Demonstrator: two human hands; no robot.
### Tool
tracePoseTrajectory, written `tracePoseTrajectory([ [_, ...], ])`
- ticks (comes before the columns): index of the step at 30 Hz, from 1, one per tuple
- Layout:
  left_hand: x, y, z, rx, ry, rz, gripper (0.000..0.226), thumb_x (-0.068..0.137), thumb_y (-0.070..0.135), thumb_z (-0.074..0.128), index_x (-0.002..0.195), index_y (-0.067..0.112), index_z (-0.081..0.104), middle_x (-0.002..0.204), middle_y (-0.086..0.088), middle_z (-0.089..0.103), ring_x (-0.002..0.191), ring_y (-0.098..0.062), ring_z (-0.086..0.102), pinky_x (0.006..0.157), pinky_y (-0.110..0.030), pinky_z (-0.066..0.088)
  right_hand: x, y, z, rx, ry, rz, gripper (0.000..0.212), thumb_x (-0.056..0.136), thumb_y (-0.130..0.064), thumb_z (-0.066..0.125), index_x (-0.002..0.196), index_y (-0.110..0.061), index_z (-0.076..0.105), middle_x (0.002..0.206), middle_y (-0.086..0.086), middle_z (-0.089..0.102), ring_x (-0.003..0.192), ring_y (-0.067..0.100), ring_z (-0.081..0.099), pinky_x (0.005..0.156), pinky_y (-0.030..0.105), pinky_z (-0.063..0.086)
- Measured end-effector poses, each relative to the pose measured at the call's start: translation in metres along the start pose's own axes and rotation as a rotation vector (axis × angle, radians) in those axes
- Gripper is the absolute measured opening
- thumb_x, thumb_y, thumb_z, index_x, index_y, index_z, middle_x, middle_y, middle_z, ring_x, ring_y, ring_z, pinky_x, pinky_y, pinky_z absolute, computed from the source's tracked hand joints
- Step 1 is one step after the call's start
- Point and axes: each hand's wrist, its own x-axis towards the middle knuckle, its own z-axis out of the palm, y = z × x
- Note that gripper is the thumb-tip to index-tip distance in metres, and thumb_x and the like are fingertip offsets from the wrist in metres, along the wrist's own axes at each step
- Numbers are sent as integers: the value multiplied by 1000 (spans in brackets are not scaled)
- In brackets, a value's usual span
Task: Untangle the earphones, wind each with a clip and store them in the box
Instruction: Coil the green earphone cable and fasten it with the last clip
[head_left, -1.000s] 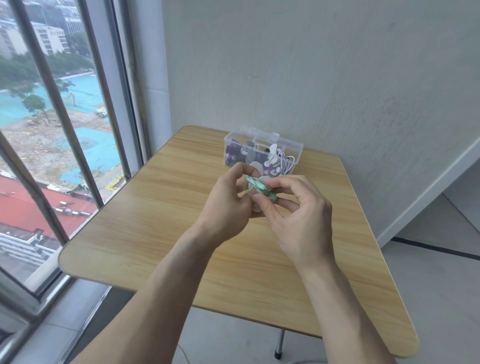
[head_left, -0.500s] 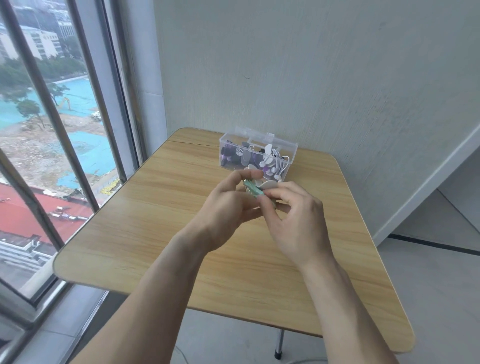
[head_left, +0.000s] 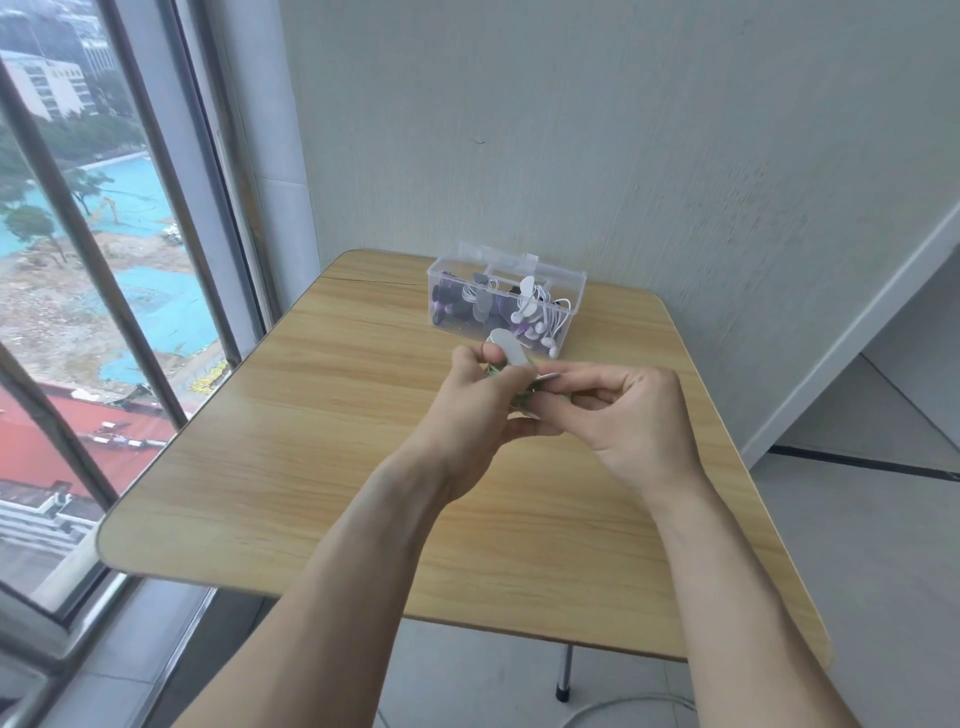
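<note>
Above the table (head_left: 291, 467), left hand (head_left: 475, 415) and right hand (head_left: 631, 421) each grip the clip (head_left: 511, 353).

wooden table (head_left: 291, 467) beside window (head_left: 93, 291)

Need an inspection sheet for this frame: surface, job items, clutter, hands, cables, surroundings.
Surface: light wooden table, one metal leg visible.
Job's things: clear plastic box at the far edge, open, holding white earphones and dark purple clips; small green clip bundle between both hands.
Clutter: nothing seen.
Grippers: left hand and right hand both pinch the bundle above the table.
Cables: white cable on the floor.
Surroundings: barred window left, grey wall behind.
</note>
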Motion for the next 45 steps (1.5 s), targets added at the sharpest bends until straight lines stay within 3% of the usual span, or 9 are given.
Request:
tracePoseTrajectory([
  [4, -1, 2, 0, -57, -84, -62, 32, 95, -6, 54, 114, 9, 35, 107, -22, 71, 92, -33, 72, 77, -39, 61, 4, 0, -18, 25, -9, 48, 23, 65, 1, 86, 74, -8, 68, 97, 8, 78, 85, 18, 76, 76, 25, 60],
  [8, -5, 4, -3, -7, -155, -131, 30, 92, -9, 56, 113, 6, 41, 118, -32, 64, 92, -36, 73, 83, -38, 61, 5, 1, -37, 62, -146, 126, 42, 64, -12, 83, 104, -9, 68, 108, 8, 76, 95, 24, 75, 79, 29, 59],
  [17, 0, -3, -19, 431, -99, -59, 41, 97, 7, 51, 137, 15, 46, 111, -15, 71, 93, -29, 75, 101, -44, 52, 2, 14, -7, 145, -91, 266, 28, 87, 4, 68, 114, -1, 72, 91, 9, 78, 75, 17, 72, 70, 19, 55],
  [21, 2, -4, -20, 623, -28, 37, 43, 99, -2, 37, 133, 18, 56, 102, -7, 72, 74, -19, 75, 88, -44, 58, 5, 17, 3, 251, 14, 352, 15, 92, -1, 63, 99, -3, 76, 82, 14, 75, 63, 20, 64, 60, 22, 51],
  [26, 2, -6, -24, 789, -52, 86, 51, 96, -3, 33, 139, 15, 54, 88, -3, 66, 53, 2, 58, 56, -16, 49, 6, 27, 15, 314, 23, 434, 29, 97, -17, 60, 110, 9, 66, 88, 20, 72, 71, 26, 62, 59, 24, 51],
  [33, 12, -9, -34, 889, -104, 28, 72, 98, 10, 43, 158, 15, 5, 147, -14, 48, 119, -31, 59, 99, -37, 47, 12, 29, 19, 274, -54, 492, 26, 102, -12, 52, 102, 5, 71, 91, 11, 74, 74, 15, 65, 65, 22, 50],
  [37, 17, -3, -40, 660, -16, -31, 104, 84, 45, 55, 152, 34, -23, 164, -15, 9, 143, -36, 36, 114, -49, 36, 33, 22, 19, 149, 98, 420, 17, 99, -8, 58, 97, 0, 73, 93, 11, 74, 80, 19, 63, 66, 24, 50],
  [42, 26, -3, -43, 582, 46, -7, 73, 95, 23, 55, 154, 24, 12, 139, -5, 46, 123, -25, 53, 104, -44, 47, 122, 1, 12, -303, 343, 72, 13, 93, -14, 68, 82, -15, 75, 80, 6, 73, 69, 24, 66, 71, 38, 52],
  [45, 25, -5, -48, 748, -39, -65, 60, 96, 25, 53, 149, 21, 27, 127, 2, 54, 113, -18, 57, 96, -31, 47, 176, -6, 17, -706, 270, -151, 10, 90, -13, 69, 95, -7, 76, 87, 15, 68, 77, 26, 58, 71, 30, 40],
])
